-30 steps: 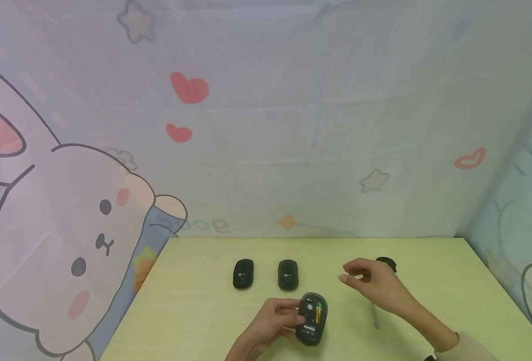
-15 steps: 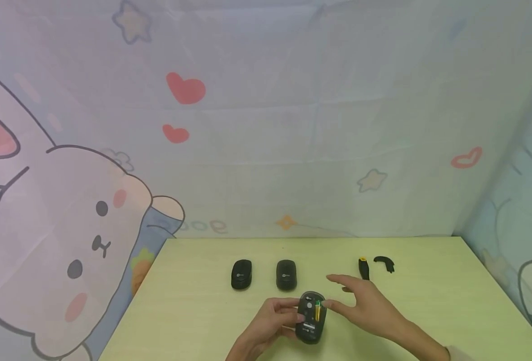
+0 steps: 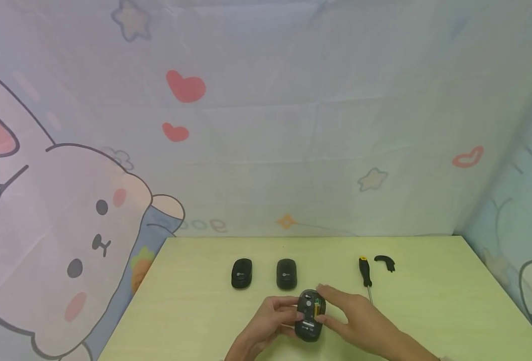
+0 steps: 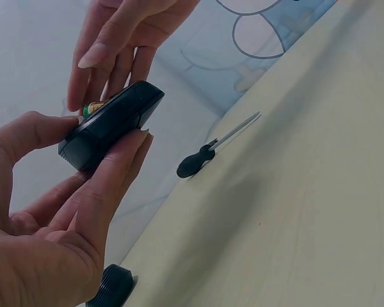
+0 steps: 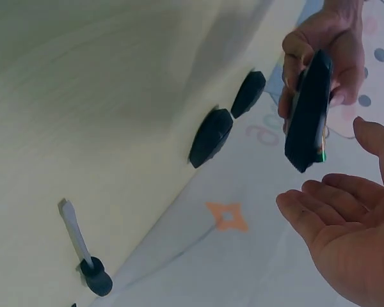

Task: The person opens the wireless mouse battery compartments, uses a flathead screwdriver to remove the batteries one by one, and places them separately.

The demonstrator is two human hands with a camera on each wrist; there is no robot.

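Observation:
My left hand (image 3: 266, 321) grips a black computer mouse (image 3: 308, 333) by its left side, underside turned up toward my head, above the table. A green-and-gold battery (image 3: 317, 308) sits in the uncovered slot on that underside. My right hand (image 3: 360, 321) is close at the mouse's right side, thumb by the battery and forefinger near the top end. In the right wrist view, my right hand (image 5: 352, 224) has its fingers loosely bent and thumb spread, with a gap between it and the mouse (image 5: 309, 112). The left wrist view shows the battery (image 4: 93, 107) standing slightly proud of the mouse.
Two more black mice, one at left (image 3: 241, 274) and one nearer the middle (image 3: 286, 274), lie on the pale yellow table (image 3: 193, 311). A black-handled screwdriver (image 3: 364, 271) and a curved black cover piece (image 3: 385, 262) lie at the right. A printed cloth (image 3: 266, 125) hangs behind.
My right hand has moved left and down from over the screwdriver to the mouse's side, uncovering the screwdriver and the cover piece. My left hand holds the mouse nearly still.

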